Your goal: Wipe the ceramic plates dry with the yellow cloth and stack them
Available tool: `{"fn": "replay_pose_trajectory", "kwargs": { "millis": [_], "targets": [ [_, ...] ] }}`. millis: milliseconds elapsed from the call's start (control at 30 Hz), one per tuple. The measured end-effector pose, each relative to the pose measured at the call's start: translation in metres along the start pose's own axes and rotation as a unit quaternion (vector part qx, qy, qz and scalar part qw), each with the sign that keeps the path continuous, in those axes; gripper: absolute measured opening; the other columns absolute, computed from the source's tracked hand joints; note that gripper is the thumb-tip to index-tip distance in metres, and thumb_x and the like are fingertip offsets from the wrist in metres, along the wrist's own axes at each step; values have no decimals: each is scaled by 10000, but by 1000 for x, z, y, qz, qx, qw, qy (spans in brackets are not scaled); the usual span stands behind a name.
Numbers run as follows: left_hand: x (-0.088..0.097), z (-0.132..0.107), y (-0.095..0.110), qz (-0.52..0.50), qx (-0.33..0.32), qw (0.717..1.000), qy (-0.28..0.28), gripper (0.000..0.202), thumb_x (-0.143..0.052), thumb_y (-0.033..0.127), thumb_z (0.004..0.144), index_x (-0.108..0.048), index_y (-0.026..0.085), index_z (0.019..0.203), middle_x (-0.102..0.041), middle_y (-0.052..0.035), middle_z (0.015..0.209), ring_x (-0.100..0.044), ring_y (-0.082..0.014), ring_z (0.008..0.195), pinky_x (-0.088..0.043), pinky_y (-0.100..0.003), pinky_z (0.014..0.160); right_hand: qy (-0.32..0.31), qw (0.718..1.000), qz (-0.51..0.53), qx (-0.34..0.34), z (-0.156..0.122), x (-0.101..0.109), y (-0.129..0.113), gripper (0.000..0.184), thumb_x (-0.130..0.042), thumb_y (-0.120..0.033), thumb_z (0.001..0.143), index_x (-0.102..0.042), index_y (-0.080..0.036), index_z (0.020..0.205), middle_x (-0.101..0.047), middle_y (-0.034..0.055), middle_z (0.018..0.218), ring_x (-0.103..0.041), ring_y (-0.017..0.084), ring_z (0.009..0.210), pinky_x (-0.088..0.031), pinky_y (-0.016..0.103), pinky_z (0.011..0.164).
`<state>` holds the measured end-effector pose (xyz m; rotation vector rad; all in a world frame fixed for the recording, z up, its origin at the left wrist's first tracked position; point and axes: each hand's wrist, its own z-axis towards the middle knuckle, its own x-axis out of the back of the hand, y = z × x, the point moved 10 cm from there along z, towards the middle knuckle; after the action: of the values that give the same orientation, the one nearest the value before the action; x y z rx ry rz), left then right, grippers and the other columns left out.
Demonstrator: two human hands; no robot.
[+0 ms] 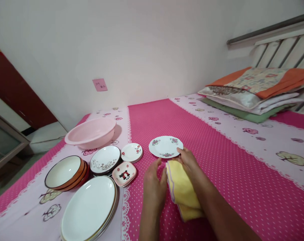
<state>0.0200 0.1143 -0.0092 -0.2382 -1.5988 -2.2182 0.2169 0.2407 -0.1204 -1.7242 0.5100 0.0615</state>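
The stack of large white plates [89,209] sits nearest, at the left on the bed [242,187]; the frame's lower edge cuts off its near rim, and the number of plates cannot be read. Both forearms enter from the bottom edge. The left hand [153,187] has its grip apart, with the thumb against the left edge of the yellow cloth [182,190]. The yellow cloth is folded and lies on the bed between the hands. Its long axis runs near to far, with the far end angled slightly left, and the right forearm covers its right side. The right hand [189,164] has its grip closed on the near rim of the floral plate [165,146], which lies flat, face up, just beyond the cloth.

To the left are a cat dish [124,174], nested orange bowls [65,172] with a white interior showing in the top one, a patterned plate [104,160] on a dark stack, and a small saucer [132,152]. Farther back, the pink basin [91,132] hides its contents behind its near wall. Folded bedding [254,90] lies far right.
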Motion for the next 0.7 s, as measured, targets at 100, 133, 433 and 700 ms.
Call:
{"fn": "replay_pose_trajectory", "kwargs": {
  "millis": [100,133,433,700],
  "targets": [
    [-8,-1,-5,-8,40,998,-55,417,-598,335,960,-677,152,1326,-744,-180,1257,-688,-320,1166,-513,-483,1003,6,999,4,-39,13,-13,15,260,-580,-208,1001,-620,-142,1249,-735,115,1184,-735,198,904,-631,325,744],
    [-10,-2,-6,-4,47,997,-67,418,-598,338,958,-680,155,1324,-746,-180,1252,-686,-322,1168,-510,-477,1000,6,999,3,-51,17,-17,18,268,-604,-245,1014,-622,-148,1263,-721,104,1192,-727,196,922,-632,339,766],
    [-13,-4,-17,11,78,991,-109,480,-584,385,933,-685,103,1308,-757,-220,1204,-709,-353,1098,-527,-478,947,16,996,-50,-76,44,-18,26,371,-666,-372,1006,-622,-175,1317,-656,101,1294,-685,238,1075,-609,444,899],
    [-15,-5,-25,21,99,985,-139,555,-555,414,939,-642,59,1357,-728,-260,1256,-695,-377,1139,-520,-508,950,75,986,-138,-50,68,17,16,387,-668,-376,1003,-616,-180,1333,-642,107,1329,-674,252,1113,-597,465,929]
  ]
}}
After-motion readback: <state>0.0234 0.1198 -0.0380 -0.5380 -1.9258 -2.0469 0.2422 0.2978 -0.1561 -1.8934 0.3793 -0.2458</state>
